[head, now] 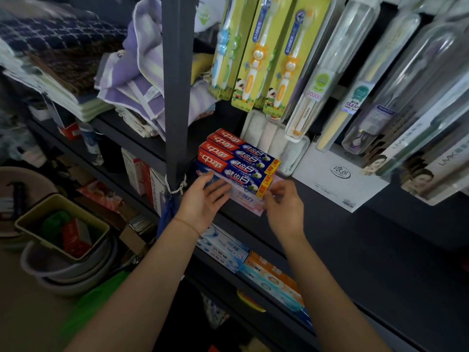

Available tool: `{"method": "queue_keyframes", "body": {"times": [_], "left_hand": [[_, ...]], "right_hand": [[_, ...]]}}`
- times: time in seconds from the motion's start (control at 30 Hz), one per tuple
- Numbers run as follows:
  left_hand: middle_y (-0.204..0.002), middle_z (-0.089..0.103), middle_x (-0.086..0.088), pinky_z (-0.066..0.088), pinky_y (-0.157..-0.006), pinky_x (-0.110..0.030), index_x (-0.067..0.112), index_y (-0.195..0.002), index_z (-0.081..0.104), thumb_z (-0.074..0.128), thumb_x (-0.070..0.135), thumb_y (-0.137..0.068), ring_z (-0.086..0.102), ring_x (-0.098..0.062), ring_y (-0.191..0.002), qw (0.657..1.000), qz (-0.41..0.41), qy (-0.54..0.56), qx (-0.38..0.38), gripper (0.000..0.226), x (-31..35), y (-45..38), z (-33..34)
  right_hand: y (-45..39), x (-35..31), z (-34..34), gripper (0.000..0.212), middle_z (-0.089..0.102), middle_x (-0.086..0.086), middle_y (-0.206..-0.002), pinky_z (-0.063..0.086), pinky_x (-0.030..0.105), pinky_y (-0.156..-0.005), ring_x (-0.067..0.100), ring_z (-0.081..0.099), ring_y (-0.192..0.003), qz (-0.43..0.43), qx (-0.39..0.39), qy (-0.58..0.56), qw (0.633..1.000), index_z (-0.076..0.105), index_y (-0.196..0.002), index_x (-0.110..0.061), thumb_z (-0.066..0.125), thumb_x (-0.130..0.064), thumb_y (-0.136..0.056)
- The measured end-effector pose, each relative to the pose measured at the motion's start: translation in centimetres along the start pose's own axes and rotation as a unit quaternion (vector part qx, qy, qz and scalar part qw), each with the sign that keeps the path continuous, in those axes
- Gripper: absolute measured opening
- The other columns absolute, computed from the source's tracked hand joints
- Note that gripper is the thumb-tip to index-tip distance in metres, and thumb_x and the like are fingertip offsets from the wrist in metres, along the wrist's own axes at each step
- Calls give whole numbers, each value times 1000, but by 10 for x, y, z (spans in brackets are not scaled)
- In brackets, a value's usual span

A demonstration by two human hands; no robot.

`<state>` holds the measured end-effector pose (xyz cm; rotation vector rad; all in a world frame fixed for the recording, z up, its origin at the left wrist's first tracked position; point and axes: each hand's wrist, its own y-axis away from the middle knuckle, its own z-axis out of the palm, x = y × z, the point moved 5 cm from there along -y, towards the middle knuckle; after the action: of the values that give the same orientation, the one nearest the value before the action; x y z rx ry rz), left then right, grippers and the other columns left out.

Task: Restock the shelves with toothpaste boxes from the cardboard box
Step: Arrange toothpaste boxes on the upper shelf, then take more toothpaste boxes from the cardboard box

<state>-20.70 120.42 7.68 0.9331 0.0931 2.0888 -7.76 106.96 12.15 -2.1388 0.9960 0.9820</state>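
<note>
Stacked toothpaste boxes (238, 158) occupy the shelf (330, 224); left hand (203, 199) and right hand (284, 207), fingers relaxed, steady the near pale box (247, 199). Cardboard box unseen.

**Dark shelving in a dim storeroom**

I see black metal shelving filling the view, its dark upright post (177, 85) rising just left of the fingers, with white cord (177, 186) knotted round it. The shelf board (355, 237) runs off to the right of the fingers, bare and dark. Far left and below them lies a tan floor (20, 313) with stacked grey basins (68, 273). Light is dim and falls from above; I cannot make out any wall or window.
</note>
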Motion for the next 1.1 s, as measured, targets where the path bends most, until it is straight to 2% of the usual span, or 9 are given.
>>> {"method": "queue_keyframes", "body": {"times": [0.07, 0.23, 0.37, 0.47, 0.63, 0.73, 0.8, 0.87, 1.1], "left_hand": [[-132, 59, -14, 50, -99, -40, 18, -130, 55, 52, 28, -101, 60, -28, -120, 1000, 3, -17, -5, 31, -5, 2, 0], [-124, 61, -7, 55, -90, -34, 21, -131, 52, 47, 24, -104, 61, -20, -113, 989, 45, -144, -1, 28, -13, 2, -8], [-85, 63, -7, 53, -58, -30, 14, -111, 65, 45, 8, -101, 61, -17, -68, 955, 115, -271, 18, 23, -32, 12, -19], [-60, 58, -5, 41, -47, -24, 16, -84, 67, 45, 1, -98, 51, -15, -48, 938, 163, -304, 37, 30, -68, 26, -35], [-56, 54, -2, 42, -50, -25, 16, -77, 63, 47, 3, -99, 48, -13, -47, 922, 57, -375, 73, 30, -160, 49, -95], [-67, 59, -6, 46, -60, -29, 16, -80, 63, 51, 9, -99, 54, -17, -55, 872, -52, -486, 17, 24, -216, 78, -126], [-76, 63, -6, 47, -62, -26, 16, -86, 63, 52, 15, -99, 59, -22, -67, 832, -93, -547, -24, 18, -241, 107, -130], [-81, 64, -3, 45, -58, -19, 19, -89, 63, 52, 20, -100, 61, -20, -69, 810, -100, -577, -39, 16, -261, 138, -123], [-84, 67, -3, 51, -72, -31, 17, -98, 67, 52, 25, -102, 63, -14, -67, 775, -61, -625, -67, 18, -350, 306, -61]], "right_hand": [[-2, -2, -1, 1, 62, -9, -89, 58, 43, -71, 12, 64, -87, -8, 11, 9, 1000, 59, -95, -13, 59, -13, -96], [2, 1, 7, 19, 65, -6, -88, 57, 48, -70, 22, 66, -76, -21, 10, -13, 1000, 61, -90, -33, 55, -16, -94], [40, 14, 2, 29, 64, -3, -98, 55, 41, -72, 25, 64, -76, -39, 29, -38, 998, 59, -95, -40, 50, -12, -90], [83, 32, -6, 37, 65, -8, -80, 52, 35, -63, 16, 60, -67, -34, 7, -70, 997, 64, -80, -28, 43, 1, -84], [150, 91, -11, 40, 64, -9, -73, 45, 31, -56, 19, 57, -59, 30, -83, -30, 996, 62, -77, -31, 46, 3, -88], [191, 141, -11, 19, 65, -5, -88, 45, 25, -66, 18, 63, -78, 66, -284, 97, 952, 67, -98, -21, 52, -8, -96], [223, 169, -25, 16, 67, -2, -97, 48, 28, -75, 16, 64, -90, 79, -363, 158, 915, 67, -104, -17, 52, -18, -99], [251, 184, -50, 17, 69, 1, -101, 51, 36, -81, 18, 64, -93, 88, -353, 163, 917, 67, -104, -18, 51, -21, -99], [380, 223, -205, 15, 66, -3, -99, 49, 31, -79, 13, 61, -89, 88, -254, 92, 959, 66, -106, -22, 54, -24, -98]]}}
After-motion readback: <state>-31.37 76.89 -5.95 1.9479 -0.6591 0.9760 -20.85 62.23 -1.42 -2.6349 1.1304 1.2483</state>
